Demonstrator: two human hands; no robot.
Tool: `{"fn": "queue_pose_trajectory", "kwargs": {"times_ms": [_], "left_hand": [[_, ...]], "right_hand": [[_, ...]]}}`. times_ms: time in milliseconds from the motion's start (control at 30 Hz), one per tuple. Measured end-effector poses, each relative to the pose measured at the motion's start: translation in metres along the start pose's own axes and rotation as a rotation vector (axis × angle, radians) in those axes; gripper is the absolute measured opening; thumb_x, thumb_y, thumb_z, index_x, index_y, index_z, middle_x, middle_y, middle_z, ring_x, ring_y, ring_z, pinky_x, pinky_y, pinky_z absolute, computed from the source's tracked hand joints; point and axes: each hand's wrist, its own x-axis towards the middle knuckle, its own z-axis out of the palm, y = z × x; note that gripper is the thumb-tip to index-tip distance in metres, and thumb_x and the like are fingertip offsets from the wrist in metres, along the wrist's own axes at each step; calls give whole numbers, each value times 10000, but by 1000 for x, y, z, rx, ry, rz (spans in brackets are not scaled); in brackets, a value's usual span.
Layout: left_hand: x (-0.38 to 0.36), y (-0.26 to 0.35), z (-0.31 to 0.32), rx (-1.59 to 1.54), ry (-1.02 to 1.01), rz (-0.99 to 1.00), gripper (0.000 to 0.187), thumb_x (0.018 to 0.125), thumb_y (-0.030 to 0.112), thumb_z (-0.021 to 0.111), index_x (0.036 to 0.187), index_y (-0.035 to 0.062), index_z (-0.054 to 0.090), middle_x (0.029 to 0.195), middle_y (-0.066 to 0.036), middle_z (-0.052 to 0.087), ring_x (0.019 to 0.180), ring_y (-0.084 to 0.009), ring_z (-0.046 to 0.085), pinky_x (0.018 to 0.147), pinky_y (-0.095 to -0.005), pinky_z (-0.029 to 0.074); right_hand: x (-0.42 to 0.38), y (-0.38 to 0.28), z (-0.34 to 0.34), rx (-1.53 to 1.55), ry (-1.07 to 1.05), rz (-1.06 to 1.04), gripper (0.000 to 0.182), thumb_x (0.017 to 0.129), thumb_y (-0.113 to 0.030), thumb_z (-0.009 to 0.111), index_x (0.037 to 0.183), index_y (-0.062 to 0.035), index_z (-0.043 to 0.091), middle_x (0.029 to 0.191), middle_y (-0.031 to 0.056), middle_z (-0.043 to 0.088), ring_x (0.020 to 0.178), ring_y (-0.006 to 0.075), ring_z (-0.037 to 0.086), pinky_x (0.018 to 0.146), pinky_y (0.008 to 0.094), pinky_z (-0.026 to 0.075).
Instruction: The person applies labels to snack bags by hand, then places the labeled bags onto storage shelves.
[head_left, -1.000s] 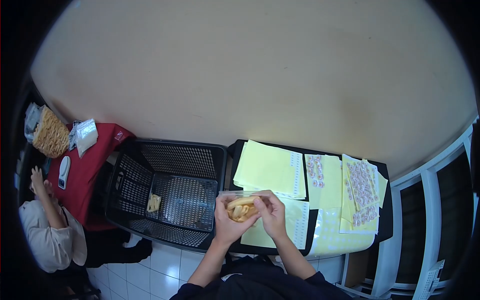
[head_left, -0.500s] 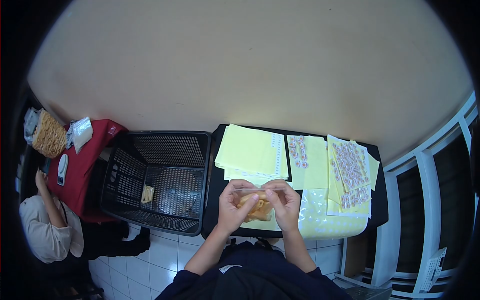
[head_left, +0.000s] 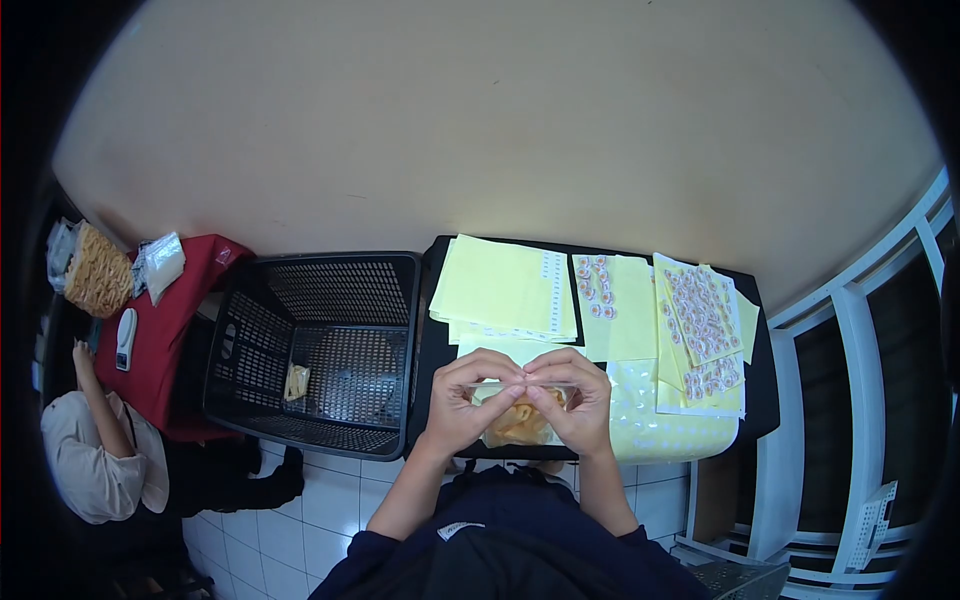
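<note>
A small clear plastic bag of yellowish snack pieces (head_left: 522, 425) hangs between my two hands, over the front edge of the black-covered table. My left hand (head_left: 468, 402) pinches the bag's top edge near its middle. My right hand (head_left: 572, 405) pinches the same edge right beside it, the fingertips of both hands meeting. Beyond my hands lie yellow sheets (head_left: 495, 285) with a strip of small printed labels. Farther right are sheets of round stickers (head_left: 705, 315).
A black plastic basket (head_left: 310, 262) stands to the left, with one small snack bag (head_left: 296, 382) inside. Farther left, a red-covered table (head_left: 165, 330) holds a white scale (head_left: 126, 338) and a large snack bag (head_left: 97, 268); a person (head_left: 105, 455) sits there. White metal railings (head_left: 860, 400) rise at right.
My hands have come together along the bag's top edge, from apart to fingertips touching. The bag still hangs below them. The view has shifted slightly.
</note>
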Motion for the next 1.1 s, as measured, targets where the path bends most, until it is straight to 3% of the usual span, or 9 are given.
{"fn": "queue_pose_trajectory", "kwargs": {"times_ms": [700,1100], "left_hand": [[3,-4,12,119,35,27,45,701,-28,631,737,-11,608,746,-98,617,713,-152,598,664,-240,458],[8,-13,3,172,47,-88,52,740,3,608,786,-20,618,751,-99,621,708,-141,594,664,-235,456]], "right_hand": [[1,5,-8,-96,63,-40,83,684,22,639,762,-8,639,767,96,617,714,156,602,647,249,472],[11,6,-23,-182,-11,69,127,777,-47,562,827,35,645,796,142,622,743,188,599,669,266,462]]}}
